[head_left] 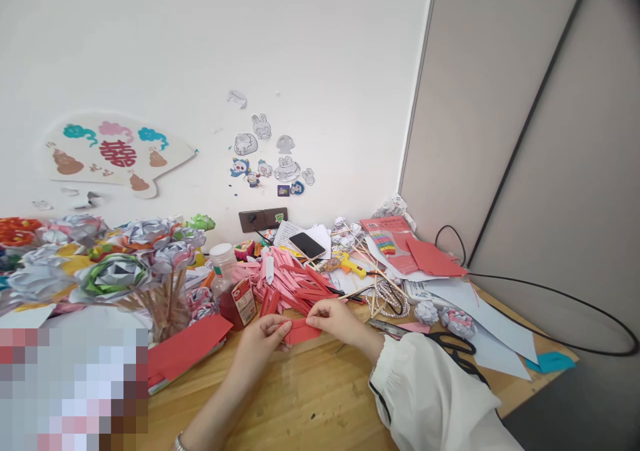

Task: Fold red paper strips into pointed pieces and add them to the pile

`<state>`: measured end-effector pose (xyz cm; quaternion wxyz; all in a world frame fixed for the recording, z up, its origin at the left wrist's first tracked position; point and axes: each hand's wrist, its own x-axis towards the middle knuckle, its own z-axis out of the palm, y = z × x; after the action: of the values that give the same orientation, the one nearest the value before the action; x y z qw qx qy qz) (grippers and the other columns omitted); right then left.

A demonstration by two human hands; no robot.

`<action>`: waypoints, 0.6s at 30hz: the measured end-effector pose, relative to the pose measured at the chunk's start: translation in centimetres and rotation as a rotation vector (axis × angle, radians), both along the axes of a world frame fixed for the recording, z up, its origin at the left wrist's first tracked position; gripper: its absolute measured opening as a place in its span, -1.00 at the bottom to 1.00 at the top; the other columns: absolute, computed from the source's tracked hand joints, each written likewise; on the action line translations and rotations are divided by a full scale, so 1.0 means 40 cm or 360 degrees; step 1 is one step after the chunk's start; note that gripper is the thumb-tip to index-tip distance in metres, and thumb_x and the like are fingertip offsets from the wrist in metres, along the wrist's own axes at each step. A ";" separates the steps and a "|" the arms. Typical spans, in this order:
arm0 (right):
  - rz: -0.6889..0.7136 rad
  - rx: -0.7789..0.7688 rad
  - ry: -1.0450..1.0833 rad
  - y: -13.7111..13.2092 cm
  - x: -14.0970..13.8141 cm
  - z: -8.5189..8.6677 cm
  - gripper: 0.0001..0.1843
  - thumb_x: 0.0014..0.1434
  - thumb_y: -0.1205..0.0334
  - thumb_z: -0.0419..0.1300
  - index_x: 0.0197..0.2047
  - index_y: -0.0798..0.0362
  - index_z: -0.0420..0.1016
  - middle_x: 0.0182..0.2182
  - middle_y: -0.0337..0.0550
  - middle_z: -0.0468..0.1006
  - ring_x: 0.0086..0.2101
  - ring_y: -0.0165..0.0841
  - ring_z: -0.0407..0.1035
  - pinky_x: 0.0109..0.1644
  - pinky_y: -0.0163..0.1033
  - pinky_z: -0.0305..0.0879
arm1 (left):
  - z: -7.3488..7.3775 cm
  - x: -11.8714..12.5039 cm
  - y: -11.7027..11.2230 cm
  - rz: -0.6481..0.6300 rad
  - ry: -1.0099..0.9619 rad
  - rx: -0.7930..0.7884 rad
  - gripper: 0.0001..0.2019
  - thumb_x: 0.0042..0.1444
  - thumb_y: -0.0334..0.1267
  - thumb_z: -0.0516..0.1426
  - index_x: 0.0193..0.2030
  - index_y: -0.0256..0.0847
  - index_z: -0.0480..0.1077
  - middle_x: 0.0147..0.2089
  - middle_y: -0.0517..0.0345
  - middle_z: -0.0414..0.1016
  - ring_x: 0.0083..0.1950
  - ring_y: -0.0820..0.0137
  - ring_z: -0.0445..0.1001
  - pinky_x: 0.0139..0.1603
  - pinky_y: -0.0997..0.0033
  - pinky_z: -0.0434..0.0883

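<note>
Between my two hands is a small piece of red paper (303,333), held just above the wooden table (300,398). My left hand (261,338) pinches its left end between thumb and fingers. At the upper right edge, my right hand (335,319) grips the same paper with closed fingertips. Right behind the hands lies a heap of pink and red folded paper strips (285,278). A plastic jar (229,288) with a white lid and red contents stands to the left of the heap.
Paper flowers (115,274) crowd the left side, beside a stack of red paper (193,348). Behind the strips lie a phone (307,245) and a yellow glue gun (352,264). Scissors (453,344), crumpled paper balls (457,322) and white sheets (500,354) are on the right.
</note>
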<state>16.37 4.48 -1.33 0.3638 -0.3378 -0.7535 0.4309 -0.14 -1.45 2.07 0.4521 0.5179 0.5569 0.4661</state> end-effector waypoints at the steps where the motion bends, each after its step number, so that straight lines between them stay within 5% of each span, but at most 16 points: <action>1: -0.0003 0.0011 -0.0007 0.000 0.000 -0.001 -0.82 -0.07 0.20 0.13 -0.45 0.16 0.42 -0.58 -0.26 0.38 -0.55 -0.51 0.20 -0.50 -0.42 0.09 | -0.002 0.000 0.000 0.0007 0.0008 -0.0001 -0.73 -0.31 -0.10 0.17 -0.52 -0.27 0.36 -0.64 0.29 0.38 -0.64 0.48 0.36 -0.56 0.46 0.36; 9: 0.0068 0.0015 -0.0061 -0.032 -0.015 0.002 -0.79 -0.06 0.16 0.12 -0.40 0.13 0.42 -0.51 -0.22 0.42 -0.48 -0.46 0.27 -0.44 -0.39 0.15 | -0.018 0.020 -0.007 -0.0031 0.0175 0.0179 -0.80 -0.21 -0.14 0.12 -0.60 -0.25 0.32 -0.65 0.29 0.32 -0.59 0.48 0.31 -0.58 0.53 0.28; 18: 0.0044 0.0367 -0.0367 -0.034 0.004 0.036 -0.80 0.03 0.21 0.04 -0.47 0.13 0.40 -0.59 -0.28 0.37 -0.55 -0.51 0.18 -0.51 -0.44 0.02 | -0.031 0.012 -0.005 -0.0156 0.0197 0.0086 -0.75 -0.15 -0.07 0.05 -0.58 -0.24 0.25 -0.66 0.32 0.26 -0.60 0.46 0.31 -0.56 0.49 0.28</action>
<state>16.53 3.10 0.12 0.3053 -0.3306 -0.8394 0.3048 0.35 -1.67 0.84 0.4249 0.5843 0.5450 0.4254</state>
